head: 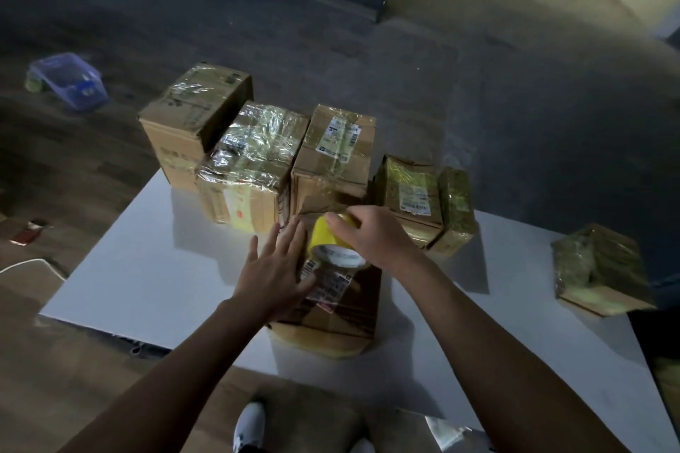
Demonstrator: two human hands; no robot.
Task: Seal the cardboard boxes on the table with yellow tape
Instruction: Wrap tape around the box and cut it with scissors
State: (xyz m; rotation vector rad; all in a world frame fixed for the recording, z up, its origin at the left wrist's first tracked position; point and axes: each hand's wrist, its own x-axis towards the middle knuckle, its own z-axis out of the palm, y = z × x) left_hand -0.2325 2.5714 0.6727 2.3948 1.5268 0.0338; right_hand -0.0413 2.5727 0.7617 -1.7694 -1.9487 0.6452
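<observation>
While the right hand point(371, 235) holds a closed grip on the tape roll point(333, 241) and the left hand point(274, 268) lies flat, fingers spread and holding nothing, on the near box point(338, 309), tape may wrinkle or run crooked; crowded boxes at 12 o'clock point(257, 154) obstruct the pull.

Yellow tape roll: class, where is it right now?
In the head view, the yellow tape roll sits centre frame, gripped by the right hand above the nearest cardboard box, beside the left hand.

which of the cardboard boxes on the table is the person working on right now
The flat brown cardboard box nearest the person. The left hand presses on its top and the right hand holds the yellow tape roll over it; the others sit untouched.
</observation>
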